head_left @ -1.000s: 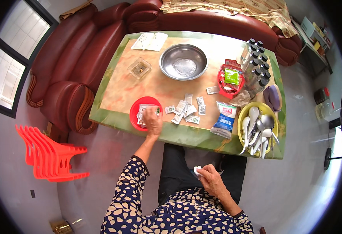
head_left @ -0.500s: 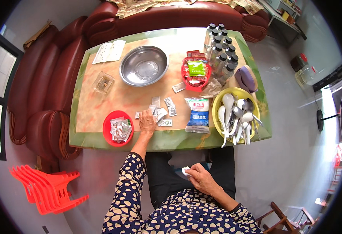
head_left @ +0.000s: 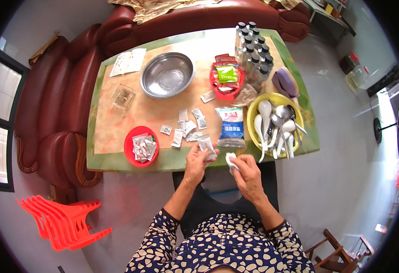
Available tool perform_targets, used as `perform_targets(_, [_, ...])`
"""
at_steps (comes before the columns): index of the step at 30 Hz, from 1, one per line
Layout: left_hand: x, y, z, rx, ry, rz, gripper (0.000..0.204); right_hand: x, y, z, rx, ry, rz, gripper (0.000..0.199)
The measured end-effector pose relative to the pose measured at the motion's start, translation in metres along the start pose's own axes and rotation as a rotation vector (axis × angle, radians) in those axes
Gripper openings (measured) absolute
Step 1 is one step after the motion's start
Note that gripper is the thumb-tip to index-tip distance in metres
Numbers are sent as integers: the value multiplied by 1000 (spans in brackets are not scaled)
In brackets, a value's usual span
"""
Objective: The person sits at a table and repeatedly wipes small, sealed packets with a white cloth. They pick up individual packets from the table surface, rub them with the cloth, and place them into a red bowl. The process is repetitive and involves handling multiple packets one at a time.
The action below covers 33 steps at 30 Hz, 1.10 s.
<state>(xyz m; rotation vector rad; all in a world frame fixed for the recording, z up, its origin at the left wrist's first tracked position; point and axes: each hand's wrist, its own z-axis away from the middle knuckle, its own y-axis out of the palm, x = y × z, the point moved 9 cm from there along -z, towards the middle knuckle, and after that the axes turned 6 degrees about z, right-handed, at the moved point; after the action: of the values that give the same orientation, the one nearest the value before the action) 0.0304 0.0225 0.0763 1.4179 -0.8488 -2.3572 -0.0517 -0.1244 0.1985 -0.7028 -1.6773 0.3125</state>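
Over the table's near edge, my left hand [head_left: 196,164] holds a small white packet [head_left: 206,144] by its lower end. Close beside it, my right hand [head_left: 247,175] pinches a crumpled white cloth or tissue [head_left: 231,159]; its exact kind is unclear. Several similar white packets [head_left: 190,127] lie loose on the table beyond my left hand. To their left stands a red bowl [head_left: 128,150] with more small packets [head_left: 144,146] in it. A white and blue bag [head_left: 231,129] lies beyond my right hand.
A steel basin [head_left: 147,86] stands farther back, beside a clear ashtray-like dish [head_left: 123,97]. On the right are a yellow basin [head_left: 252,111] of spoons, a red basket [head_left: 229,96] of packets and several black-capped bottles [head_left: 254,59]. Red plastic chairs [head_left: 63,223] sit at lower left.
My left hand has picked up a packet from the loose group and brought it right, toward my body. My right hand has risen from my lap to the table's edge, still pinching the white cloth or tissue.
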Motion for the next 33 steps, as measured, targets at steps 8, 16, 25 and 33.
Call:
perform_targets(8, [18, 57, 69, 74, 91, -99, 35, 37, 0, 6, -122, -209, 114, 40])
perform_targets(16, [10, 79, 82, 121, 74, -45, 36, 46, -15, 20, -145, -292, 127, 40])
perform_targets(25, [4, 101, 90, 153, 137, -179, 39, 45, -36, 14, -212, -296, 165, 44])
perform_targets(33, [-18, 95, 90, 132, 80, 59, 40, 38, -34, 35, -117, -221, 166, 44])
